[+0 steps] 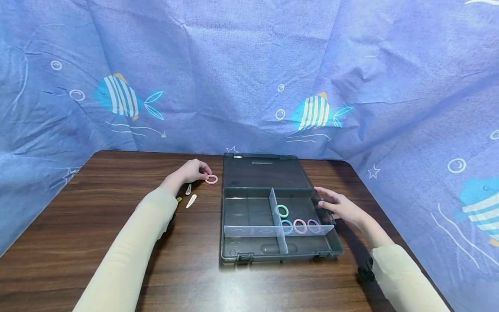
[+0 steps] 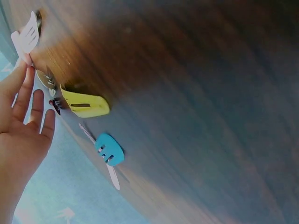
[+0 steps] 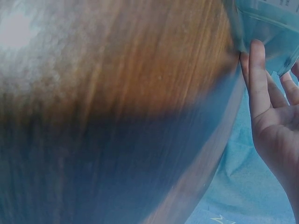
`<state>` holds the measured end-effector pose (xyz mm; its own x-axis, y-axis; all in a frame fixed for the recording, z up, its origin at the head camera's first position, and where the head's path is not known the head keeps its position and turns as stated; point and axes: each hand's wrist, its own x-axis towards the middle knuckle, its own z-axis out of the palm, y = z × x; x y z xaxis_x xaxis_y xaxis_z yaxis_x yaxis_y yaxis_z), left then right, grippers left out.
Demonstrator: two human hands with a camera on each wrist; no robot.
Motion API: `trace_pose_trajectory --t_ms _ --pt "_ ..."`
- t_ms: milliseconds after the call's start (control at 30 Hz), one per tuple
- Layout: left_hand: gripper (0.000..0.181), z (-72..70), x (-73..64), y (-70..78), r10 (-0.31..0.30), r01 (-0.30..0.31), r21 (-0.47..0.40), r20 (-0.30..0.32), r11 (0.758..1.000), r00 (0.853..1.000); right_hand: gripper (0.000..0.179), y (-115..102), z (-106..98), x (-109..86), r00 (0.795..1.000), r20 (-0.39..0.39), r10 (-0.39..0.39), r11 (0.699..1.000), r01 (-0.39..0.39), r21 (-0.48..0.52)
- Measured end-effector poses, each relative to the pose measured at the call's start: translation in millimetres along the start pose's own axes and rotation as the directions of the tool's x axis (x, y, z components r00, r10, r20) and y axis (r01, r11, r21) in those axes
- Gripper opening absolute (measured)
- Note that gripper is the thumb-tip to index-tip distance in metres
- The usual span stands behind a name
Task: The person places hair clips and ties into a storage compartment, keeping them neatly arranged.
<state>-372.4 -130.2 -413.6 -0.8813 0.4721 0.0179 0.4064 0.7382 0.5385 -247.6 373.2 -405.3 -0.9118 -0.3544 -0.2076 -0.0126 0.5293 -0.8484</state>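
In the head view my left hand (image 1: pixel 191 171) pinches a pink hair tie (image 1: pixel 212 182) at its near side, at the back of the table. Two whitish hair clips (image 1: pixel 191 201) lie close by, with a yellow hair clip (image 1: pixel 179 199) partly under the sleeve. The left wrist view shows that yellow clip (image 2: pixel 86 103) and a blue hair clip (image 2: pixel 110 150) beside my left hand (image 2: pixel 23 116). My right hand (image 1: pixel 343 208) grips the right wall of a dark see-through storage box (image 1: pixel 243 259). From the right wrist, my right hand (image 3: pixel 273 112) has its fingers against the box's side (image 3: pixel 268 28).
The box's lid (image 1: pixel 261 171) lies folded back. Clear dividers (image 1: pixel 249 231) split the tray. Green (image 1: pixel 283 211), blue (image 1: pixel 286 227), pink (image 1: pixel 299 226) and purple (image 1: pixel 313 225) hair ties lie in its back right compartment. A blue fish-print cloth (image 1: pixel 218 78) surrounds the wooden table (image 1: pixel 187 277).
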Motion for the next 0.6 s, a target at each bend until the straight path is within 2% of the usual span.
trace_pose_trajectory --t_ms 167,367,600 --pt "0.004 -2.4 -4.4 1.9 -0.018 0.017 0.023 0.008 1.0 1.0 0.062 -1.3 0.6 0.8 1.0 -0.007 0.014 1.0 -0.014 0.012" --pt "0.011 -2.4 -6.4 3.1 -0.015 0.015 0.021 0.012 1.0 1.0 0.061 -1.3 -0.1 0.0 1.0 -0.011 0.017 1.0 -0.016 0.009" --pt "0.008 -0.8 -5.8 3.6 -0.009 0.008 0.02 0.029 1.0 1.0 0.061 0.2 -0.1 -0.6 1.0 -0.002 -0.002 1.0 0.002 -0.004"
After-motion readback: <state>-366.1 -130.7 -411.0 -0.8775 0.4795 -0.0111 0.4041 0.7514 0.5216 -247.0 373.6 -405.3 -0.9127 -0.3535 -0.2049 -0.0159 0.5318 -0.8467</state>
